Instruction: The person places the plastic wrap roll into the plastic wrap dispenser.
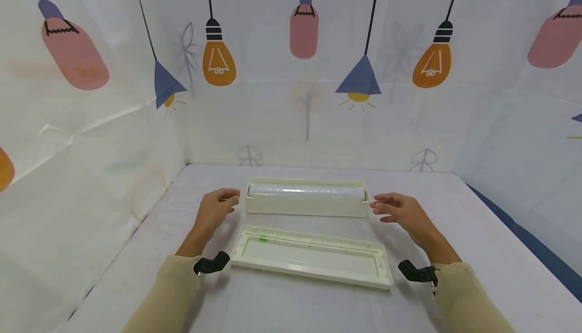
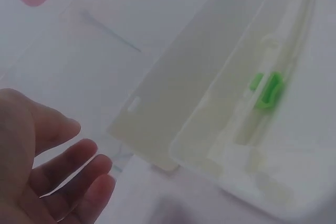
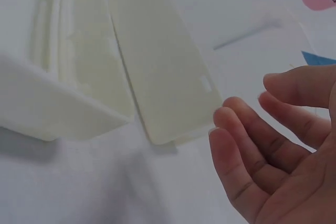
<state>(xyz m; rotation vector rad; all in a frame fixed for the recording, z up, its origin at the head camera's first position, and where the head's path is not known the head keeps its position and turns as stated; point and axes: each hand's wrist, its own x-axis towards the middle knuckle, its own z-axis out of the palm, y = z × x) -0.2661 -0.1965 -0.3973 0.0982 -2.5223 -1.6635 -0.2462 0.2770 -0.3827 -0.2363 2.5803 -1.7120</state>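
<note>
A long cream box [image 1: 305,207] stands on the table with a shiny roll of clear plastic wrap [image 1: 306,191] lying inside it. In front of the box lies its cream lid [image 1: 313,261], inner side up, with a green slider [image 2: 270,91] on its rail. My left hand [image 1: 217,209] is just off the box's left end, fingers loosely bent and holding nothing. At the other end, my right hand [image 1: 400,212] has its fingertips [image 3: 224,119] close to the box's right corner; whether they touch it I cannot tell. Nothing is in that hand.
The white table [image 1: 282,307] has its back edge against a white curtain [image 1: 273,121] printed with lamps and bulbs. Black straps [image 1: 211,263] sit on both wrists over beige sleeves. Along the right edge of the table runs a dark blue strip [image 1: 523,229].
</note>
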